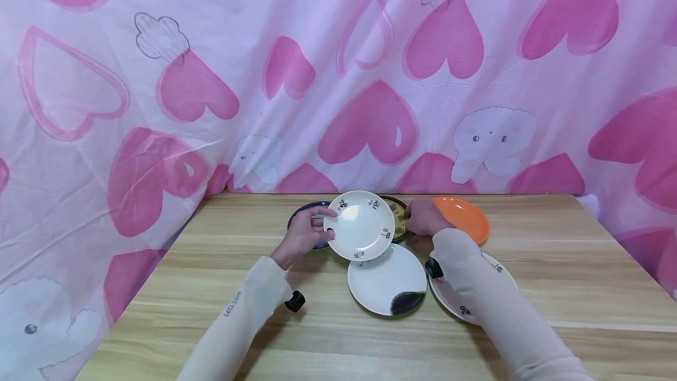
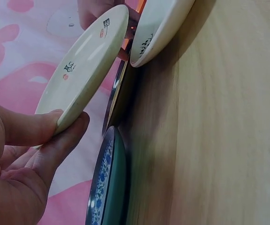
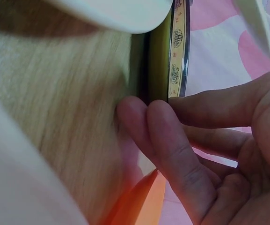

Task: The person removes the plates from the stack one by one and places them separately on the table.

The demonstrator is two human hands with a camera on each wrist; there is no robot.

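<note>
My left hand (image 1: 302, 235) pinches the rim of a white plate with small printed characters (image 1: 361, 227), thumb on its face and fingers beneath. That plate is raised and tilted above the table, as the left wrist view shows. At the back, my right hand (image 1: 425, 217) grips the right edge of a yellow patterned plate with a dark rim (image 3: 176, 61). The raised plate partly covers the yellow one in the head view. Behind my left fingers lies a blue patterned plate (image 2: 103, 183). A white plate with a black patch (image 1: 383, 281) lies in front.
An orange plate (image 1: 465, 219) lies to the right of my right hand. Another white plate with printed characters (image 1: 449, 298) is partly hidden under my right forearm. The wooden table (image 1: 571, 275) ends at a pink heart-patterned cloth (image 1: 365, 122).
</note>
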